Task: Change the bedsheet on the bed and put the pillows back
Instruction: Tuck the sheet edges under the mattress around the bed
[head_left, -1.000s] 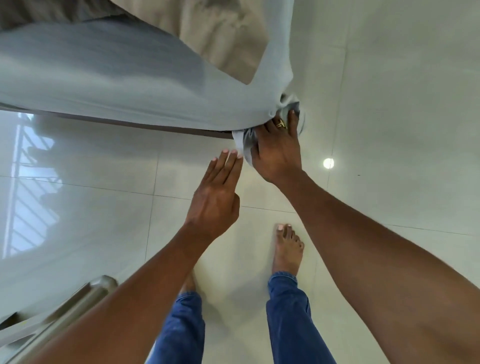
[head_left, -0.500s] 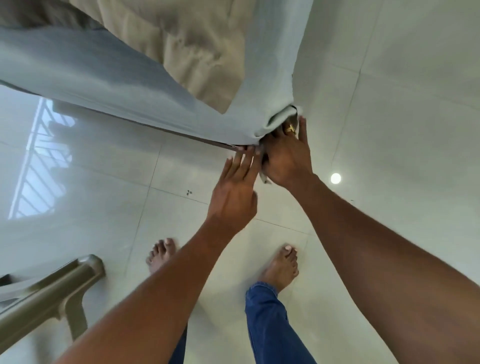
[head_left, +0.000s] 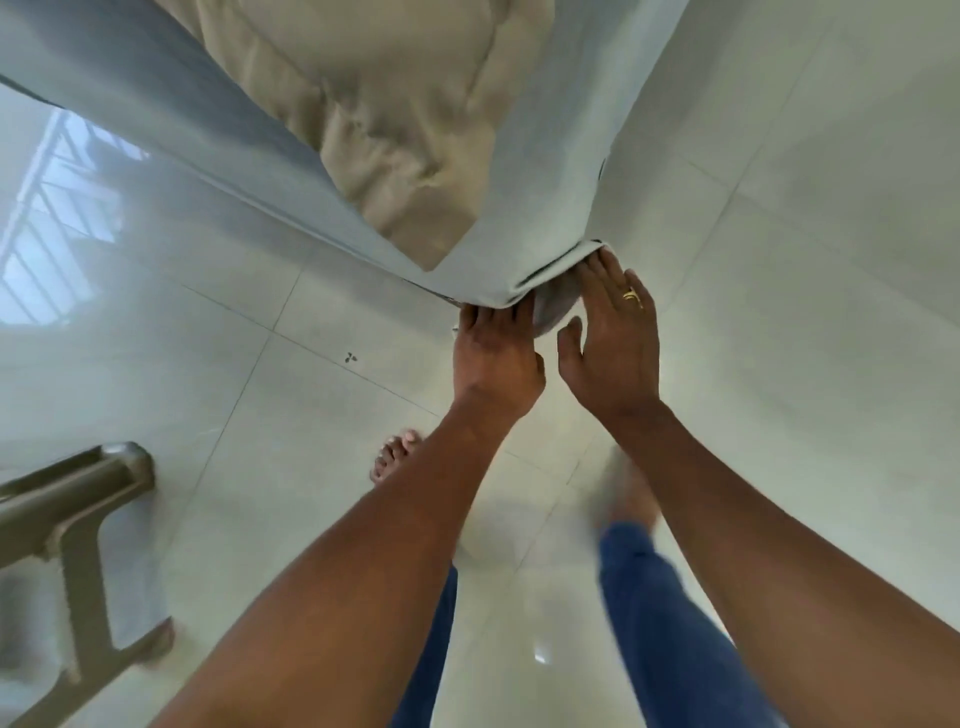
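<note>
Head view: bedsheet (head_left: 545, 197) corner reached from 6 o'clock.
Left hand (head_left: 496, 353) pushes straight fingers (head_left: 488, 325) under it; right hand (head_left: 615, 348), at its 3 o'clock, touches it, flat and holding nothing.

No words, labels or numbers can be read — none anywhere
</note>
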